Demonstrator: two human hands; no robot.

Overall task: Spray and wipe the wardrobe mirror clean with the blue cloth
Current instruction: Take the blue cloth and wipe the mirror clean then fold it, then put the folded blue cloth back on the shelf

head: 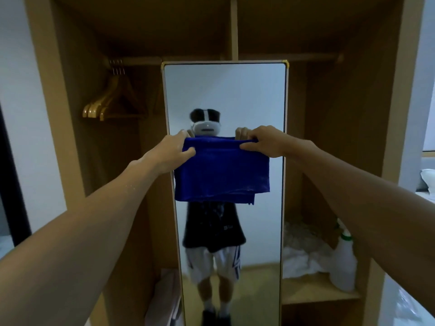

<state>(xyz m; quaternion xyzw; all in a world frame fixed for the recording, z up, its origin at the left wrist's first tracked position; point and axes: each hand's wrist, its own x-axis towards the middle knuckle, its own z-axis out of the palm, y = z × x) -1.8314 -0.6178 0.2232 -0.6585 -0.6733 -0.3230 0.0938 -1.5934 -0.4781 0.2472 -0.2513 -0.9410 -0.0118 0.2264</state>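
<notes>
A tall narrow mirror point(235, 95) with a thin pale frame stands inside the open wooden wardrobe point(70, 137). In front of its middle hangs the folded blue cloth point(221, 170), held up by its top edge. My left hand point(173, 150) pinches the cloth's upper left corner, and my right hand point(263, 142) pinches the upper right corner. A white spray bottle point(344, 262) with a green collar stands on the low shelf at the right, partly hidden behind my right forearm. Wet streaks show on the glass just below the cloth.
Several wooden hangers point(106, 104) hang from the rail at the upper left. Crumpled clear plastic point(303, 250) lies on the low right shelf point(315, 290). A pale folded item point(164, 300) leans at the wardrobe's bottom left. A bed edge point(427, 182) shows at far right.
</notes>
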